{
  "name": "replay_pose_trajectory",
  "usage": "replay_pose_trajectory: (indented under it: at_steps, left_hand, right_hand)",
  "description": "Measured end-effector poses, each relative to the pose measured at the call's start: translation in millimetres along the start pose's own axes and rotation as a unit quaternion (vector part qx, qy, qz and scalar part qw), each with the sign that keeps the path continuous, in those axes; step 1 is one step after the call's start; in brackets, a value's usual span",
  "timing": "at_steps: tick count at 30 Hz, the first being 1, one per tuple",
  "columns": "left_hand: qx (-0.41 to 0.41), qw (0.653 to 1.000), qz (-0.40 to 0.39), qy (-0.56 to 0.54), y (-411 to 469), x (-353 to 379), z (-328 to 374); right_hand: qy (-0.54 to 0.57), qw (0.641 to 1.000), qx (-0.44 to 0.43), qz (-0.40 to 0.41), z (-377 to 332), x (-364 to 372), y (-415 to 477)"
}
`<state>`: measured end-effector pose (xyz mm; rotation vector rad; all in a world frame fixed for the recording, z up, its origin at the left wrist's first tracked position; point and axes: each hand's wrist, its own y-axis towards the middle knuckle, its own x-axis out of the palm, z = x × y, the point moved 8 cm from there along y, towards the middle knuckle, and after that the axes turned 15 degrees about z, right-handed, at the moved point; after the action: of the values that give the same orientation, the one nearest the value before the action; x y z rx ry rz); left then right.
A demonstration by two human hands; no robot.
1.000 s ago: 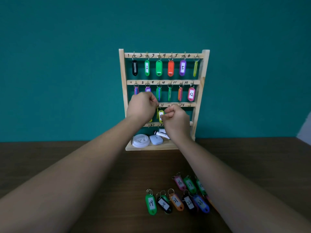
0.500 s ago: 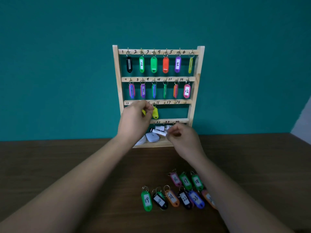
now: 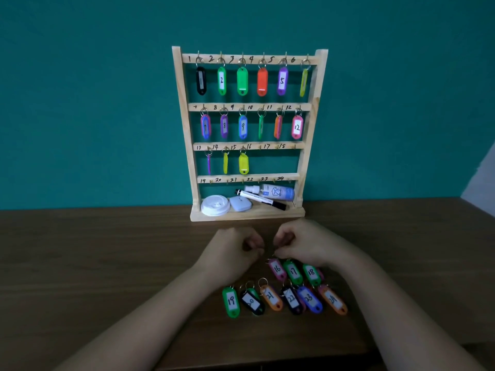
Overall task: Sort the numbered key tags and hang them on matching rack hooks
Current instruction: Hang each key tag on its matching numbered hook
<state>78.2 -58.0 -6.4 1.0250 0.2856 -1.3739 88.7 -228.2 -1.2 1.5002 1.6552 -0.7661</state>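
While hooks 16 to 24 are standing bare on the rack [image 3: 184, 129] at upper centre, the right hand [image 3: 305, 245] is curling over tag 16 [image 3: 277, 269] at lower centre and seems to be pinching its ring. The left hand [image 3: 233, 253] is hovering just left of it, fingers curled with nothing visible in them. Next, I judge, the tag is going to hook 16 [image 3: 259, 147], lifting clear of tag 17 [image 3: 293, 271] touching its right side. Bare table [image 3: 107, 263] between hands and rack is giving room.

The wooden rack [image 3: 308, 145] stands upright with four numbered rails. Coloured hung tags [image 3: 242, 81] fill its top two rails and three hooks of the third. Before the rack lie loose tags 16–18 [image 3: 293, 271], then tags 19–24 [image 3: 270, 297] farther out.
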Motion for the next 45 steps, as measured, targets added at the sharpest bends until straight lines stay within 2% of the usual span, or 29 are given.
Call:
replay_pose_trajectory:
  at_steps: [4,11,19,26,31,35,45]
  left_hand:
    - [0.001,1.000,-0.019,-0.013,-5,8,0]
    - [0.021,0.999,-0.022,-0.021,-10,16,3]
    - [0.056,0.998,0.015,0.010,-9,9,2]
    - [0.028,0.996,0.076,-0.042,4,-16,2]
    - [0.019,0.994,0.095,-0.056,22,-35,1]
    - [0.007,0.991,0.116,-0.061,47,-51,2]
    - [-0.013,0.977,0.189,-0.096,109,-89,29]
  right_hand:
    - [-0.016,1.000,-0.001,-0.020,3,3,-2]
    - [-0.019,1.000,-0.005,0.001,3,9,-2]
    - [0.003,1.000,-0.002,0.014,1,10,-2]
    - [0.118,0.983,-0.044,0.133,-9,-7,6]
    - [0.186,0.958,-0.051,0.213,-21,-24,26]
    - [0.254,0.924,-0.032,0.285,-30,-49,53]
    - [0.307,0.877,-0.026,0.369,-66,-98,94]
